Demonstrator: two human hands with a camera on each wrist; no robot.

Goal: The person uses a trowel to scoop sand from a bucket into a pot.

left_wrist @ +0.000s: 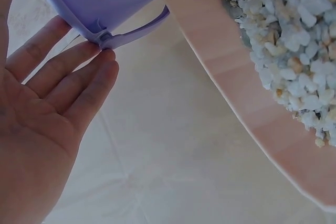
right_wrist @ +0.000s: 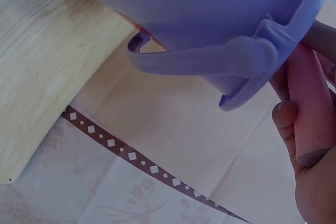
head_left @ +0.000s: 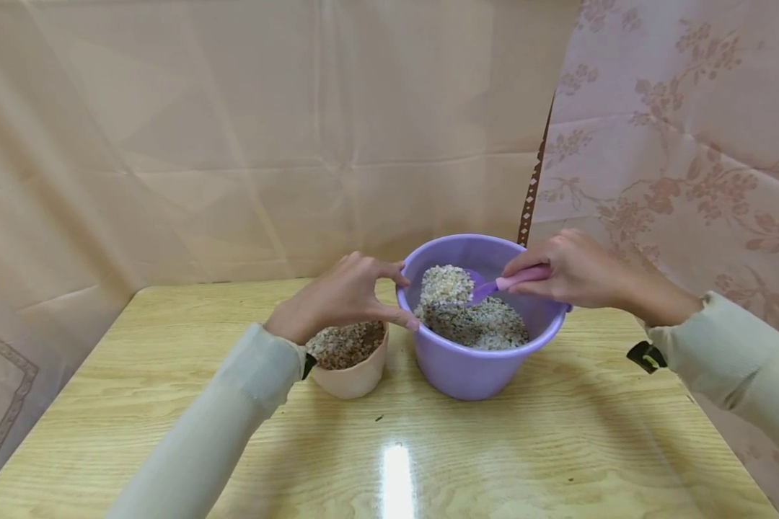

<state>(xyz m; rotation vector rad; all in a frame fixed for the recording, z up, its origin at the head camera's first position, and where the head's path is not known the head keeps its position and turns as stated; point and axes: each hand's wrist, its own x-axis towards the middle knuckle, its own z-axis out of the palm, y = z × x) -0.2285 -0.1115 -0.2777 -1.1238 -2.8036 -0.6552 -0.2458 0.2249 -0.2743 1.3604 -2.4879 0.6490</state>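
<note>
My right hand (head_left: 568,270) grips the pink handle (right_wrist: 312,103) of a small purple scoop (head_left: 485,290). The scoop carries a heap of pale gravel (head_left: 446,285) above more gravel inside a purple bucket (head_left: 470,375). At the bucket's left rim is my left hand (head_left: 337,292); its thumb and fingertips touch the rim while, in the left wrist view, the fingers (left_wrist: 79,85) lie nearly straight. Under that hand stands a cream-pink pot (head_left: 353,382) holding pale and brownish gravel (head_left: 347,344), partly hidden by the hand and sleeve.
Both containers stand on a wood-grain table (head_left: 493,447). Behind it hangs a beige cloth (head_left: 285,130), with a flowered cloth (head_left: 701,158) to the right. The bucket's purple bail handle (right_wrist: 178,62) hangs outside its wall. A few dark specks dot the tabletop.
</note>
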